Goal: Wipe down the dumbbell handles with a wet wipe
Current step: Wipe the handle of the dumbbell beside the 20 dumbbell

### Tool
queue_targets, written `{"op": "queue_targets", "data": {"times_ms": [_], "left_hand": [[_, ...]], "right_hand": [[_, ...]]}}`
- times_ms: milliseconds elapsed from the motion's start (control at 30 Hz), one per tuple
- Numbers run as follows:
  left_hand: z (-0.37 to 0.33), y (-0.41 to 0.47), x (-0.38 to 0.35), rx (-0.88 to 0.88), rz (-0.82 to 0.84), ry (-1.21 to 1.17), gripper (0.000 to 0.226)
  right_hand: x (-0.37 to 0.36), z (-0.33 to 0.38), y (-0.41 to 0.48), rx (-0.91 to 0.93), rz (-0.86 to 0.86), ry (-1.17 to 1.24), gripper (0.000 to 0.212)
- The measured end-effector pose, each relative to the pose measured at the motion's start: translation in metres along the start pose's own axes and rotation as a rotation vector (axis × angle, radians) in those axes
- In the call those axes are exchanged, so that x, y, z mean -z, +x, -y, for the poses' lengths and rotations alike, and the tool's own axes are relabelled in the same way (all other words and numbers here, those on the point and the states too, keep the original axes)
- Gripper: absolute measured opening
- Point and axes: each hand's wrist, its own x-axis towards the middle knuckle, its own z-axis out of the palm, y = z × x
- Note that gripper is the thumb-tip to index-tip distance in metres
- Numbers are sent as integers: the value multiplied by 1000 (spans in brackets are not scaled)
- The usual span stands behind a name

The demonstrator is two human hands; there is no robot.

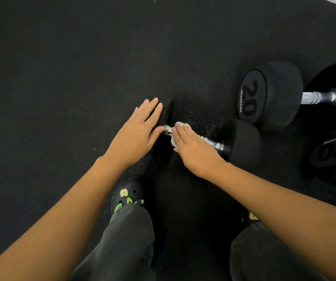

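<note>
The fingers (pixel 180 135) of our right hand (pixel 195 151) lie straight and together, pressing the wet wipe (pixel 180 125) onto the handle (pixel 212 142) near its left end. Our left hand (pixel 140 128), fingers straight and slightly spread, steadies the left head (pixel 168 113) on the floor (pixel 61 78). Wiping is in progress; next, we judge, sweep rightward along the knurling toward the right head (pixel 244 140).

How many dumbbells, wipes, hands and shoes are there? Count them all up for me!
Dumbbells: 3, namely the dumbbell under the hands, the dumbbell marked 20 and the dumbbell marked 10
Wipes: 1, the wet wipe
Hands: 2, the left hand and the right hand
Shoes: 2, the left shoe and the right shoe, mostly hidden
Total: 8
</note>
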Motion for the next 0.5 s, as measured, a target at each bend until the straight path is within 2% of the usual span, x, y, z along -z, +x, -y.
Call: {"op": "queue_targets", "data": {"times_ms": [267, 500], "left_hand": [[-2, 2, -1, 4, -20, -10, 54], [-1, 1, 0, 4, -28, -21, 54]], "right_hand": [[8, 1, 11, -117, 41, 55, 56], [10, -5, -1, -38, -2, -21, 54]]}}
